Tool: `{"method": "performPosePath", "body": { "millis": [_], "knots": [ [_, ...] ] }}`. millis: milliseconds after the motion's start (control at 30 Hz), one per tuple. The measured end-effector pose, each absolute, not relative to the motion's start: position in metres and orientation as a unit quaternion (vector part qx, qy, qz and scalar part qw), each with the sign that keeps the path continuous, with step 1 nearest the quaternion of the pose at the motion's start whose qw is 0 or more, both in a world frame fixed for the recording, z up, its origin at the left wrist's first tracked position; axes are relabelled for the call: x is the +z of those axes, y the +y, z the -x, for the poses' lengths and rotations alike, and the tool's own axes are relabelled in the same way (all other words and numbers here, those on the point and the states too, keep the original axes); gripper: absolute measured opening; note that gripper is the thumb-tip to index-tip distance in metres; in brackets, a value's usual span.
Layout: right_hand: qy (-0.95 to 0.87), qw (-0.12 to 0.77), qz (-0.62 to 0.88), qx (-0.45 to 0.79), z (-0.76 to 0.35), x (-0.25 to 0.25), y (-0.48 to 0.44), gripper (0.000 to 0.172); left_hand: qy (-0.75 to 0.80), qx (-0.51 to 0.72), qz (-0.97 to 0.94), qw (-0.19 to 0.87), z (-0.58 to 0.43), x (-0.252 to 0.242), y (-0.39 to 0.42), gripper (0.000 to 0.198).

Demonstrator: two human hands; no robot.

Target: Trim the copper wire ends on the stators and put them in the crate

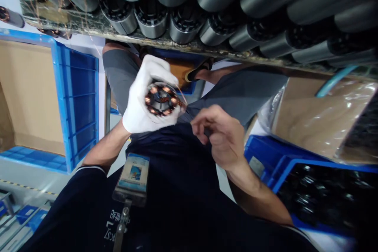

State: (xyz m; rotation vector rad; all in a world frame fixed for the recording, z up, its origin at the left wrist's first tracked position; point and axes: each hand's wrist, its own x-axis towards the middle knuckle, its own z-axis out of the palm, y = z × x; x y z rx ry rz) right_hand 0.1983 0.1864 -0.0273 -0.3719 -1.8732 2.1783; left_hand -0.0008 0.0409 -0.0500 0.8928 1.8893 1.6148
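Note:
My left hand [141, 100], in a white glove, is wrapped round a motor stator [162, 99], a steel cylinder whose open end shows several copper windings. A thin copper wire [180, 95] trails from the stator toward the right. My bare right hand [221, 134] is just right of the stator, fingers curled and pinched together near the wire end; what they pinch is too small to make out. Both hands are above my lap, over a dark blue shirt.
A bench edge [165, 43] crosses the top, stacked with several steel stators [183, 23]. A blue crate lined with cardboard [73, 98] stands at left. Another blue crate [295, 165] holding dark parts sits at right, with plastic-covered cardboard [325, 114] above it. A badge [134, 175] hangs on my chest.

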Motion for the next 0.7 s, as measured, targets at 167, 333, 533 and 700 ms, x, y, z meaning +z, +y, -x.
{"method": "performPosePath", "body": {
  "millis": [167,333,533,700],
  "knots": [
    [-0.631,0.108,0.105,0.761,-0.184,-0.031,0.187,0.042,0.61,0.606,-0.421,0.29,-0.011,-0.036,0.039,0.074],
    [-0.633,0.104,0.095,0.761,-0.192,-0.044,0.177,0.044,0.482,0.655,-0.146,0.564,-0.033,-0.026,0.034,0.079],
    [-0.753,0.177,0.046,0.632,-0.187,-0.025,0.197,0.026,0.417,0.685,-0.005,0.598,-0.05,-0.031,0.052,0.071],
    [-0.679,0.212,-0.012,0.703,-0.173,-0.011,0.198,0.029,0.482,0.647,-0.036,0.59,-0.039,-0.038,0.046,0.056]
  ]
}}
